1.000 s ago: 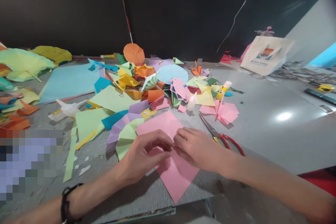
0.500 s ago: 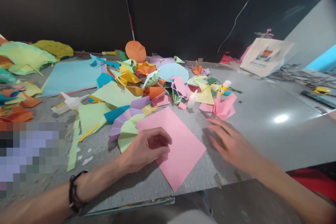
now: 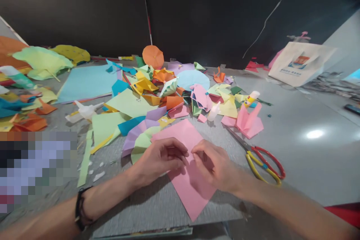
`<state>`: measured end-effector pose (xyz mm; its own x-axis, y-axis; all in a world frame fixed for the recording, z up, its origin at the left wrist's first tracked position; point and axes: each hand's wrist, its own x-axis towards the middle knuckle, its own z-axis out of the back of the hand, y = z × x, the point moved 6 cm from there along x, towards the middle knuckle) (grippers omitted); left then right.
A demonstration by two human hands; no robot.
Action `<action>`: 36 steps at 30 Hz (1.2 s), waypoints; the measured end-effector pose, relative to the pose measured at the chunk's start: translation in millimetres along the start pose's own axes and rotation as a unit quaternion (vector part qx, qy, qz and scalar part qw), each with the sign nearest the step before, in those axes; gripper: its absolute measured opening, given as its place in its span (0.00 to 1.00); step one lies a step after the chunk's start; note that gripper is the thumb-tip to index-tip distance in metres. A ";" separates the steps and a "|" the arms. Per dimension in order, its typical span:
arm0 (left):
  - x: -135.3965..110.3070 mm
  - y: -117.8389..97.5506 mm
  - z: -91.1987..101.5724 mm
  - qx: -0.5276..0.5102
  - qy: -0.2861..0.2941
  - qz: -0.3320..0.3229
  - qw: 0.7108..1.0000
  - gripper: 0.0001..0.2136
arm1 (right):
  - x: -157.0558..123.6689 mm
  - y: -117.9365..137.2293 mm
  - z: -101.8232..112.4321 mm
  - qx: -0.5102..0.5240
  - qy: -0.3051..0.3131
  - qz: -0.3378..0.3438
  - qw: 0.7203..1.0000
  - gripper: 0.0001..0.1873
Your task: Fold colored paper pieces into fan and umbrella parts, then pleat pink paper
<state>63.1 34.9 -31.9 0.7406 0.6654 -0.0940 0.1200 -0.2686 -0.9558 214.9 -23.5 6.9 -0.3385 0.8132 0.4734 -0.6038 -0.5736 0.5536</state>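
Note:
A square sheet of pink paper (image 3: 194, 198) lies on the grey table with one corner toward me. My left hand (image 3: 165, 155) hovers over its left part, fingers curled toward the thumb; whatever is between them, if anything, is hidden. Facing it, my right hand (image 3: 213, 163) is closed in a pinch above the sheet's middle, and I cannot make out anything in its fingertips. To the right of that hand rest scissors (image 3: 249, 148) with one red and one yellow handle. A pleated green paper fan (image 3: 142, 144) touches the sheet's left side, beside a purple pleated fan (image 3: 129, 144).
Behind the sheet spreads a heap of coloured folded paper (image 3: 143, 84). A small white bottle (image 3: 214, 111), a glue stick (image 3: 251, 98) and a folded pink paper piece (image 3: 249, 122) stand among it. A white bag (image 3: 298, 63) is at the back right. Light blue sheets (image 3: 84, 82) lie left.
My right hand has moved left from the table onto the pink paper and closed its fingers, uncovering the scissors. My left hand stays over the sheet. The view has shifted slightly.

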 end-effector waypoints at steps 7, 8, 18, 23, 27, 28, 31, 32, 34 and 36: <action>-4.1 -3.7 -1.6 -0.096 0.007 0.021 0.995 0.14 | 7.7 -7.7 2.1 0.108 0.024 -0.105 0.988 0.06; -5.0 -3.9 -2.6 -0.118 0.009 0.025 0.993 0.15 | 8.1 -9.3 1.8 0.121 0.024 -0.119 0.985 0.07; -9.5 -6.8 -1.1 -0.302 0.040 0.041 0.951 0.21 | 8.2 -11.1 8.2 0.119 -0.039 -0.075 0.989 0.04; -10.2 -12.4 -6.2 -0.353 0.074 0.032 0.932 0.27 | 9.3 -5.8 9.9 0.102 -0.025 -0.025 0.994 0.09; -11.0 -15.3 -8.2 -0.375 0.081 0.042 0.922 0.28 | 9.1 -1.8 10.4 0.098 -0.023 0.011 0.995 0.14; -11.2 -15.8 -8.3 -0.375 0.081 0.042 0.923 0.28 | 9.1 -0.8 10.9 0.095 -0.027 0.019 0.995 0.15; -11.8 -16.3 -9.4 -0.367 0.086 0.040 0.925 0.28 | 9.0 1.9 12.6 0.077 -0.036 0.041 0.996 0.17; -12.0 -16.3 -9.9 -0.365 0.089 0.037 0.926 0.28 | 8.9 2.6 13.1 0.070 -0.037 0.047 0.996 0.17; -12.2 -16.4 -10.5 -0.367 0.098 0.027 0.925 0.28 | 8.8 4.3 14.0 0.058 -0.043 0.066 0.995 0.17; -12.3 -16.8 -10.7 -0.375 0.110 0.012 0.920 0.29 | 8.7 6.2 14.8 0.050 -0.053 0.090 0.993 0.15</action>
<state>59.0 23.8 -11.7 0.8550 0.5181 0.0244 0.4634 -0.7418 -0.4848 218.9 -21.4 24.6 -0.3536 0.6853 0.6367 -0.4644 -0.7194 0.5164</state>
